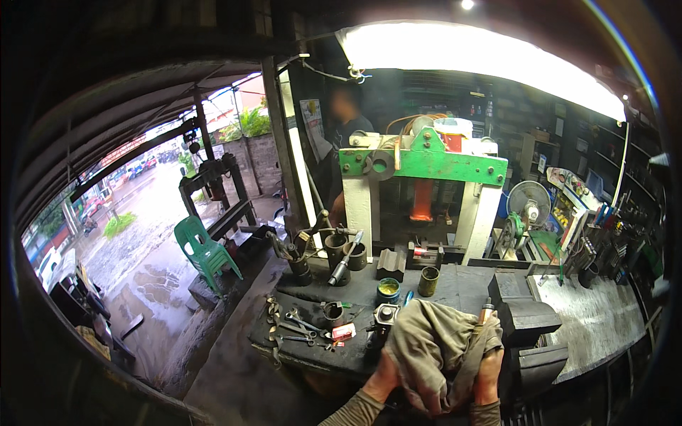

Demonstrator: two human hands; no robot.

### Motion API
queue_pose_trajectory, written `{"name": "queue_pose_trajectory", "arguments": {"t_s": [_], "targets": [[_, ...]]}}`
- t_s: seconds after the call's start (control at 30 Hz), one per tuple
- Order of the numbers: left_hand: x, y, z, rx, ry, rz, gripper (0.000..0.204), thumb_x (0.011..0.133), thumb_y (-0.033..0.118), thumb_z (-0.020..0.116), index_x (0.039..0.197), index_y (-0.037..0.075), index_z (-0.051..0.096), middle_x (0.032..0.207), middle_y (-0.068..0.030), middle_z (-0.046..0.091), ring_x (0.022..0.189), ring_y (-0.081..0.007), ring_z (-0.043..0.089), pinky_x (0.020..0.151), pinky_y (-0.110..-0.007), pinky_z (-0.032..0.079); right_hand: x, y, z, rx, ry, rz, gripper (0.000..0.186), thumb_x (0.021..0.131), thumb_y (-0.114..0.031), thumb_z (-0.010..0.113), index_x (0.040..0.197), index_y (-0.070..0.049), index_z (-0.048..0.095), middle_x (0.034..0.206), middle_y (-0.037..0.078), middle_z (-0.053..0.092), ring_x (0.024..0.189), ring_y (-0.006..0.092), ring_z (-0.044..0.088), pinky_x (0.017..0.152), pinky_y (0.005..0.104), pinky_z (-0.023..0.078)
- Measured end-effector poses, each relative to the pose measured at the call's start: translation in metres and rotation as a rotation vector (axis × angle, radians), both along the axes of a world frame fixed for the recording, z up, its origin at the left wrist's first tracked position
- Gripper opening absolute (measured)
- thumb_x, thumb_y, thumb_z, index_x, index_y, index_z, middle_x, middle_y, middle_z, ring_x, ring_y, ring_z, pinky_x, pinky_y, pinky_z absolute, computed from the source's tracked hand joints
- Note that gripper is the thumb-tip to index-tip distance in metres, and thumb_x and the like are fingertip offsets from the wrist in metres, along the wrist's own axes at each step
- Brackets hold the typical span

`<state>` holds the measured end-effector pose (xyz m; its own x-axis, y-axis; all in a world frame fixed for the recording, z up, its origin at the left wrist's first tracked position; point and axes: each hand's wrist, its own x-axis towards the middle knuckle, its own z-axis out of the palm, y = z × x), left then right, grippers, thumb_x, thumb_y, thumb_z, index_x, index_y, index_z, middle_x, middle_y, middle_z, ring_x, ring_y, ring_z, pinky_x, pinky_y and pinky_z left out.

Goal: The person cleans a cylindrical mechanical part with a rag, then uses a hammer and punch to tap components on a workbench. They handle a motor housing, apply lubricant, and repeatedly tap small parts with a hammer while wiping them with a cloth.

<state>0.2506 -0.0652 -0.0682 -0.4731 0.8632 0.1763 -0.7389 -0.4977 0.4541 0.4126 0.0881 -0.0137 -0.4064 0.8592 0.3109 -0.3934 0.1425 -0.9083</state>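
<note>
A bunched olive-grey cloth (433, 348) hangs between my hands at the front edge of the dark workbench. My left hand (384, 374) grips its left side, and my right hand (488, 375) grips the right side. Folds of fabric hide most of the fingers on both. Something with a brass-coloured tip (486, 305) pokes up beside the cloth's upper right; whether it is held cannot be seen. Left of the cloth is a block with a silver square top (386, 314). Behind it stands an open tin of yellowish grease (388, 287).
Several wrenches (298, 325) and a red-and-white box (344, 332) lie on the bench (312, 291). Tool-filled cans (337, 248) stand behind. A green-and-white press frame (440, 165) rises at the back; a dark vise (529, 319) sits right. A blurred person (348, 128) stands beyond.
</note>
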Motion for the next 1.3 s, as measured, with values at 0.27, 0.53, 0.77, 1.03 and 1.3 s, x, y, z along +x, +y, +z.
{"name": "queue_pose_trajectory", "arguments": {"t_s": [0.27,0.53,0.77,1.03,1.3], "targets": [[0.036,0.073,-0.007,0.213,0.094,0.134,0.079,0.103,0.064,0.049,0.156,0.005,0.041,0.153,-0.0101,0.052,0.14,-0.0237,0.05,0.121,-0.039,0.039,-0.019,-0.039,0.006,0.788,-0.588,-0.237,0.023,0.085,-0.01,0.066,0.104,-0.002,0.076,0.102,0.025,0.074,0.09,0.0466,0.071,0.079,0.0506,0.055],[0.006,0.056,-0.012,-0.093,-0.257,-0.026,0.055,0.106,0.04,0.046,0.145,0.003,0.054,0.138,-0.0135,0.063,0.125,-0.0287,0.062,0.11,-0.042,0.05,0.008,-0.018,0.025,0.21,0.068,0.046,0.048,0.076,0.003,0.049,0.122,0.009,0.065,0.121,0.014,0.07,0.116,0.0252,0.065,0.105,0.0359,0.047],[0.003,0.066,0.006,-0.157,0.154,0.256,0.04,0.099,0.02,0.06,0.134,0.001,0.061,0.127,-0.0096,0.067,0.116,-0.0226,0.064,0.099,-0.037,0.052,-0.007,-0.032,0.007,0.423,-0.213,0.013,0.04,0.093,-0.008,0.056,0.13,0.004,0.062,0.126,0.013,0.067,0.117,0.0239,0.063,0.105,0.036,0.047],[0.043,0.076,0.042,-0.413,0.674,0.576,0.051,0.095,0.009,0.066,0.143,-0.002,0.054,0.127,-0.0109,0.067,0.116,-0.0178,0.062,0.106,-0.032,0.046,-0.055,0.0,0.027,0.218,-0.173,0.425,0.04,0.105,-0.021,0.053,0.138,0.002,0.058,0.13,0.015,0.066,0.117,0.0218,0.062,0.106,0.0346,0.046],[-0.001,0.071,0.041,-0.445,0.853,0.816,0.041,0.094,0.019,0.066,0.128,-0.003,0.06,0.116,-0.0129,0.069,0.107,-0.0236,0.065,0.097,-0.036,0.05,-0.017,-0.062,-0.047,0.544,-0.464,-0.059,0.053,0.101,-0.029,0.059,0.145,0.0,0.054,0.143,0.012,0.059,0.13,0.0248,0.056,0.112,0.0376,0.042]]}}
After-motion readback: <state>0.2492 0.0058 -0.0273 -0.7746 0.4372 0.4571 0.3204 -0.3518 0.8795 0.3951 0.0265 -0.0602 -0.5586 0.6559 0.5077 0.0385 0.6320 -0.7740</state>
